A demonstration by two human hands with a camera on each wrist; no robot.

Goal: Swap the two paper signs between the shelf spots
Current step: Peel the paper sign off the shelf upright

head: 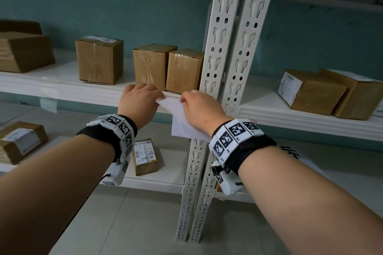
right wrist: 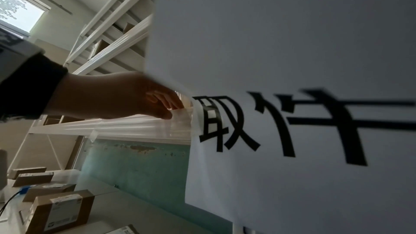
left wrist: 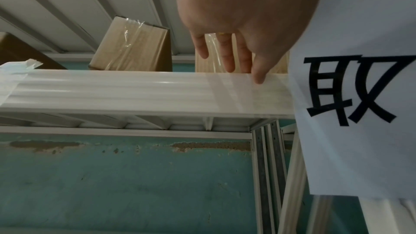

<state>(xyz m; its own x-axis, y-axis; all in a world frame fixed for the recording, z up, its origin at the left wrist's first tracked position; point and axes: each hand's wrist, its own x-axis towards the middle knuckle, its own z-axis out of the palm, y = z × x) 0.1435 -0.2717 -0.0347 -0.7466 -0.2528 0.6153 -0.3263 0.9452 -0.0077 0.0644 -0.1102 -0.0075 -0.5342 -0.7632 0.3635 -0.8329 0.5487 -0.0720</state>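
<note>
A white paper sign (head: 182, 122) with black characters (left wrist: 351, 92) hangs against the front edge of the middle shelf (head: 87, 93), just left of the uprights. My right hand (head: 184, 100) pinches its top edge; in the right wrist view the sign (right wrist: 292, 77) fills most of the picture. My left hand (head: 160, 96) is at the sign's upper left corner, its fingers (left wrist: 258, 76) straight, one pressing a strip of clear tape (left wrist: 234, 93) onto the shelf edge. Another white sheet with black writing (head: 290, 154) lies on the lower right shelf, partly hidden by my right arm.
Taped cardboard boxes (head: 167, 68) stand on the shelf right behind my hands. Two perforated white uprights (head: 226, 51) rise beside the sign. More boxes (head: 323, 93) sit on the right shelf, and a labelled parcel (head: 145, 156) on the lower one. Old tape (head: 48, 99) clings to the edge at left.
</note>
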